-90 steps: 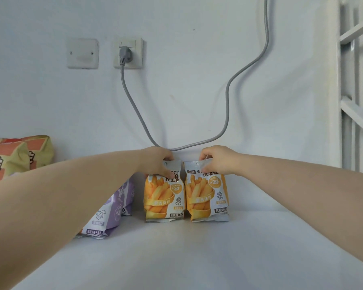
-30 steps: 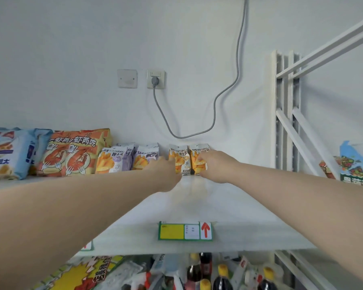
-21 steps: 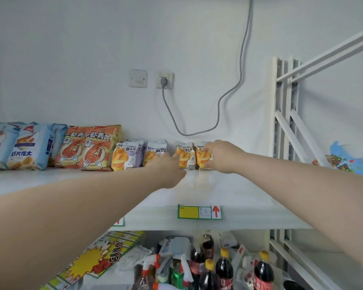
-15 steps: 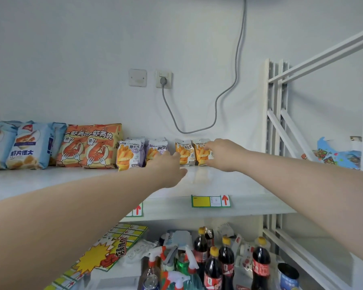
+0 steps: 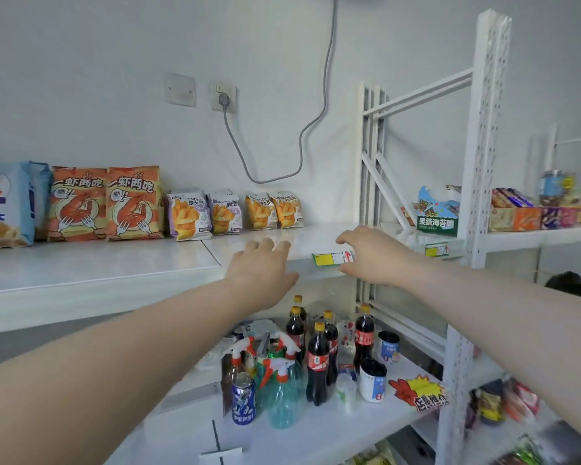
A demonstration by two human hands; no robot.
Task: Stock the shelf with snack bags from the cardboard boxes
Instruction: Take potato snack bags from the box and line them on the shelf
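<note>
Surface: white shelf [image 5: 98,263], smooth, slightly glossy, with a seam across the board. White perforated metal post [image 5: 483,129] at its right end. Plain white wall behind, with a blank switch plate [image 5: 179,89], a socket [image 5: 222,97] and a grey cable [image 5: 312,122] plugged in, looping down and back up.

Snack bags, upright in a row at the back of the shelf against the wall:
- blue bag [image 5: 4,206], far left, cut off by the frame, "很大" readable
- two orange shrimp bags [image 5: 78,203], crinkly foil, printed "一虾两吃"
- two purple fries bags [image 5: 188,214], small
- two orange fries bags [image 5: 260,211], small, touching side by side; lettering too small to read

Left hand [image 5: 260,266]: over the front edge of the shelf, fingers straight, holding nothing. Right hand [image 5: 369,255]: fingers loosely curved, empty, at the right end of the yellow-and-green price label [image 5: 331,259]; contact with it cannot be told. The hands are apart, the label between them, both well in front of the bags.

Lower shelf: cola bottles [image 5: 317,360] with yellow caps, spray bottles [image 5: 282,394], a blue can [image 5: 244,397] marked "PEPSI". Next bay: green box [image 5: 436,213], "果蔬海苔脆".
</note>
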